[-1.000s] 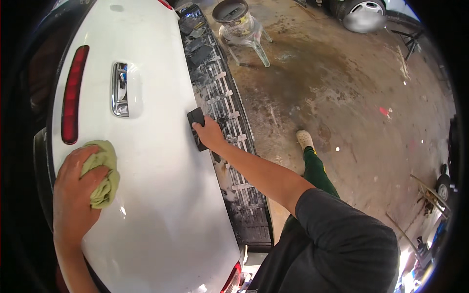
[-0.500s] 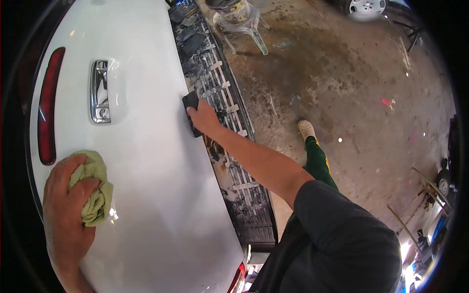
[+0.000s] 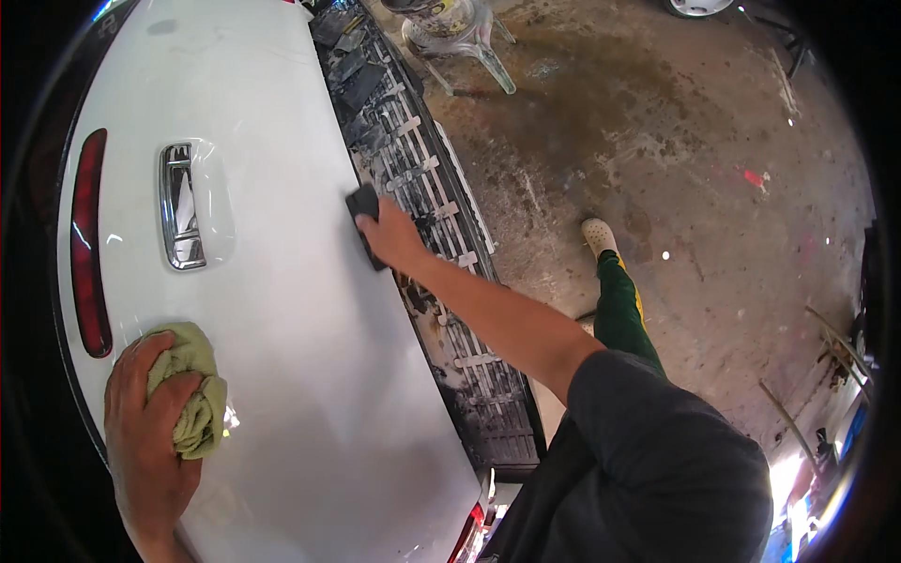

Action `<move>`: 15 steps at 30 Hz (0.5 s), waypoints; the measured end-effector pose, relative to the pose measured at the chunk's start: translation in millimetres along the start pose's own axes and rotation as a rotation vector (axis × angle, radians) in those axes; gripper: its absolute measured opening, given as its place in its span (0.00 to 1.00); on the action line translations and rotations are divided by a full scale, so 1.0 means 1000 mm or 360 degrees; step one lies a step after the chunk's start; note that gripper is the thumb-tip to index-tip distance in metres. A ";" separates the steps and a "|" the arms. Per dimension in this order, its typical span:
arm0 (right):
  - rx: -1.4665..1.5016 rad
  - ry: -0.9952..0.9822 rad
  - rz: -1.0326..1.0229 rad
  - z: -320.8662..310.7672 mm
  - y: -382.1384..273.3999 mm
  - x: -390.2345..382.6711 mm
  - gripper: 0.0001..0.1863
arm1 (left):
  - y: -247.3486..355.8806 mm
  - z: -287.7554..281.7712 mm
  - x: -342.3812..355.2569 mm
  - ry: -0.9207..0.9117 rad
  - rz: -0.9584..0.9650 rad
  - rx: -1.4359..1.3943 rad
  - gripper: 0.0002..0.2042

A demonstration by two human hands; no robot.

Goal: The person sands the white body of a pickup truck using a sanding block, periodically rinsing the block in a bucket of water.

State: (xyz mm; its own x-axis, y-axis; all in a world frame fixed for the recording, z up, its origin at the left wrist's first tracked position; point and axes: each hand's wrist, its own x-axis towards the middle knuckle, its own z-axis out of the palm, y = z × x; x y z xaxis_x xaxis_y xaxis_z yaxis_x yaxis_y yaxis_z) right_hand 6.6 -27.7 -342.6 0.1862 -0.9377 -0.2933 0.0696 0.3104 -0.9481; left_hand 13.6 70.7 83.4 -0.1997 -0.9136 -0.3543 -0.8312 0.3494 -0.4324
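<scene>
My left hand [image 3: 150,460] is closed round a folded green cloth [image 3: 199,418]. The cloth rests on a white car panel [image 3: 291,347], close to the lower end of a long red light [image 3: 90,244]. A black sanding block, or a pad like one [image 3: 362,201], lies along the panel's right edge. My right hand [image 3: 396,236] grips it from the bumper side, fingertips hidden beneath or behind it. A chrome handle [image 3: 178,211] is set into the panel, above the cloth in the picture.
A dusty, slatted dark bumper [image 3: 455,281] runs beside the panel. Past it lies a stained concrete floor [image 3: 582,103], with a bucket [image 3: 441,14] on a plastic stool [image 3: 488,56]. My shoe [image 3: 597,236] is on the floor. Sticks [image 3: 788,418] and clutter lie at far right.
The view has tilted slightly, so the handle and red light appear lower. The block sits a touch lower along the panel edge. Both hands keep their hold.
</scene>
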 end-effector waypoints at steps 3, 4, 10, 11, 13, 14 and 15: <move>-0.0008 -0.0206 -0.0058 0.009 0.018 -0.121 0.18 | -0.007 0.004 -0.012 -0.0033 -0.0066 0.0069 0.19; -0.0056 -0.0339 0.0052 0.011 0.018 -0.166 0.18 | -0.009 0.006 -0.019 -0.0065 -0.0083 0.0069 0.19; 0.0162 0.0058 -0.0123 0.011 0.015 -0.058 0.20 | 0.002 0.001 -0.007 -0.0071 -0.0034 0.0121 0.18; -0.0058 0.0126 -0.0140 0.005 0.011 -0.013 0.21 | 0.004 -0.001 -0.001 -0.0039 -0.0046 0.0020 0.18; -0.0113 0.0179 -0.0207 0.000 0.012 0.015 0.23 | 0.004 0.004 0.004 -0.0016 -0.0060 -0.0088 0.17; -0.0129 0.0110 -0.0200 0.002 0.010 0.007 0.23 | 0.001 0.006 0.000 -0.0034 -0.0054 -0.0038 0.17; -0.0035 -0.0046 -0.0141 0.012 0.007 -0.024 0.22 | -0.003 0.006 -0.008 -0.0052 -0.0064 0.0017 0.17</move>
State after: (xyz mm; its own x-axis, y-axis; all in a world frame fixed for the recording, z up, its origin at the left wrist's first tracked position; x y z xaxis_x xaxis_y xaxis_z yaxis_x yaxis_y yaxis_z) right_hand 13.8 -0.9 -340.5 0.2083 -0.9563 -0.2050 0.0655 0.2227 -0.9727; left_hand 20.4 78.1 82.3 -0.1494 -0.9196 -0.3633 -0.8326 0.3152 -0.4555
